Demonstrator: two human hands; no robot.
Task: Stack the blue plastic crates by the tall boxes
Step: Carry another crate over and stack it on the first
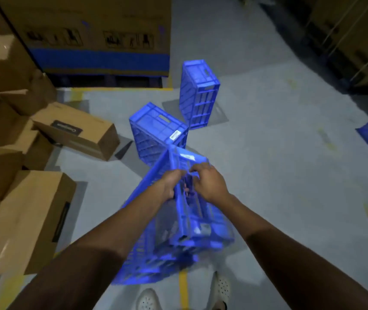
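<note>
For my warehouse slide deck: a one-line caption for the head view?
Both hands, left and right, grip a tilted blue crate above two more crates on the floor.

No legible text anywhere. Large brown cardboard box with blue band (93, 41), far beyond left hand (170, 183): row of black handling pictograms, too blurred to read. Smaller brown cardboard carton lying on floor (75, 130), ahead-left of left hand: dark label, lettering unreadable. Blue plastic crate on floor (156, 128), just ahead of hands: white sticker, blank blur. Held blue plastic crate (185, 215): white sticker beyond right hand (209, 182), unreadable.
</note>
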